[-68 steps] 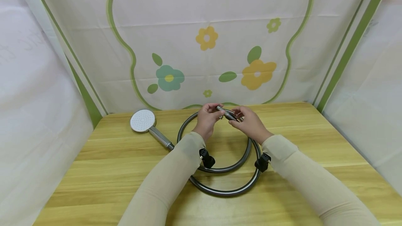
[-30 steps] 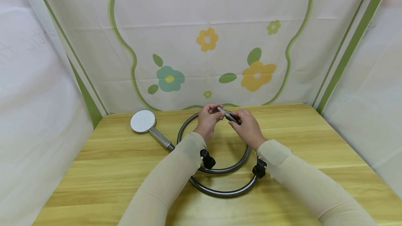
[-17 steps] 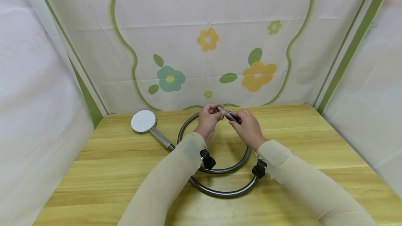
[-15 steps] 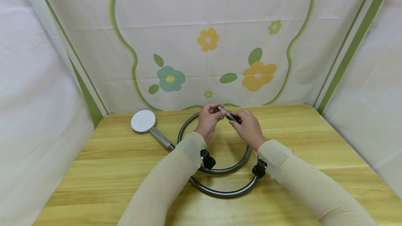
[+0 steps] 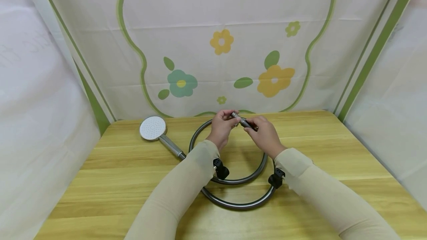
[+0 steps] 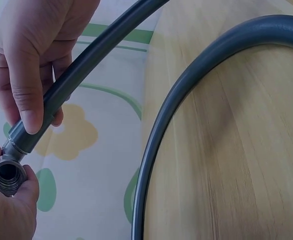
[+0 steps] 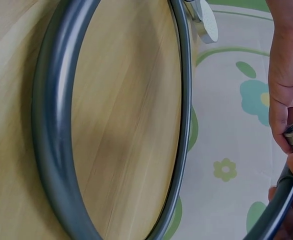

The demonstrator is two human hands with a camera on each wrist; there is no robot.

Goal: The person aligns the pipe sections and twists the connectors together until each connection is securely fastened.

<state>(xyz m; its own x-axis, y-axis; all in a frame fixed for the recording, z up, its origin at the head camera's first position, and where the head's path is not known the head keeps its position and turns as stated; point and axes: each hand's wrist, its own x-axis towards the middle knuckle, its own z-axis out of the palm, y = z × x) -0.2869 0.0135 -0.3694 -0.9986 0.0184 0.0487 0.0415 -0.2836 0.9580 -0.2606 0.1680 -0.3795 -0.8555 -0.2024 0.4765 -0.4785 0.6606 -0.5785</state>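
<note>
My left hand [image 5: 220, 129] pinches a small silver metal pipe fitting [image 6: 9, 176] between thumb and fingers. A round threaded opening on the fitting faces the left wrist camera. My right hand [image 5: 265, 136] grips the dark collar [image 6: 26, 134] at the end of a grey shower hose [image 5: 233, 206], its thumb lying along it. Collar and fitting meet end to end, raised over the far part of the table. The hose loops below both hands. At its other end, a shower head [image 5: 152, 128] lies on the table with its white face up.
The wooden table [image 5: 110, 195] reaches back to a white cloth wall [image 5: 186, 43] printed with flowers. More cloth hangs along the left and right sides. Each wrist carries a small black camera mount [image 5: 220, 169] over the hose loops.
Since the oldest frame, my right hand has shifted slightly left and its spread fingers have closed round the hose end. The left hand and shower head have stayed in place.
</note>
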